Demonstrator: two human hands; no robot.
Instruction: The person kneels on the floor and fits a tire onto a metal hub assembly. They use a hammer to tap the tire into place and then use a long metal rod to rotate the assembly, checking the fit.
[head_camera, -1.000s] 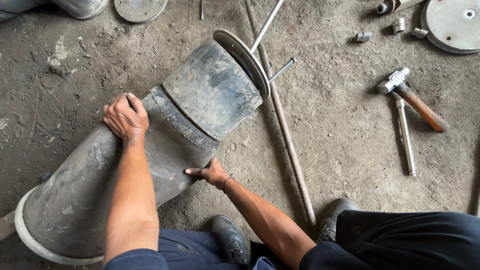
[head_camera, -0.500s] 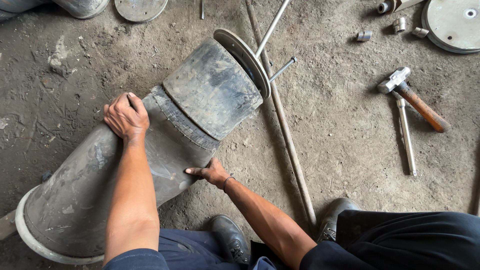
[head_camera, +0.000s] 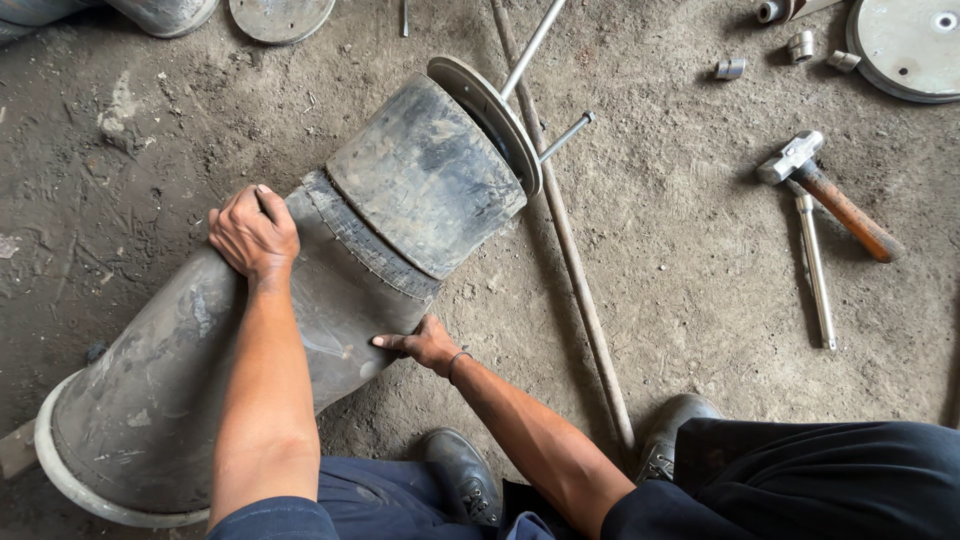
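Hands brace rubber sleeve lying on dirt floor: left hand flat on top, right hand pressing its side, neither clamped. Likely steadying; next needs firm push.

Left hand: palm down, fingers curled, forearm stretched straight ahead.
Right hand: lower, fingers flat, pointing leftward, elbow bent.

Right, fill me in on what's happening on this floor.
A person crouches over a large dusty rubber sleeve lying on the dirt floor. The left hand presses on its top, the right hand on its near side. A metal disc with rods caps the far end. A hammer and a long rod lie untouched nearby.
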